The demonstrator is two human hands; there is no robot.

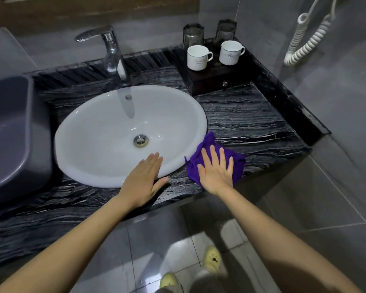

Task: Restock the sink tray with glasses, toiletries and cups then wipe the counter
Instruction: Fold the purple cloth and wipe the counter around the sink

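A purple cloth (207,144) lies on the black marble counter (251,119) just right of the white sink (106,127). My right hand (217,170) presses flat on the cloth with fingers spread. My left hand (145,178) rests flat and open on the sink's front rim, holding nothing. At the back right corner a dark wooden tray (213,79) with a small drawer knob carries two white cups (198,57) (230,52) in front and two dark glasses (193,35) (226,30) behind them.
A chrome faucet (112,53) stands behind the sink. A grey plastic tub (13,132) sits on the counter at the left. A white coiled cord (304,39) hangs on the right wall. The counter's front edge drops to a tiled floor.
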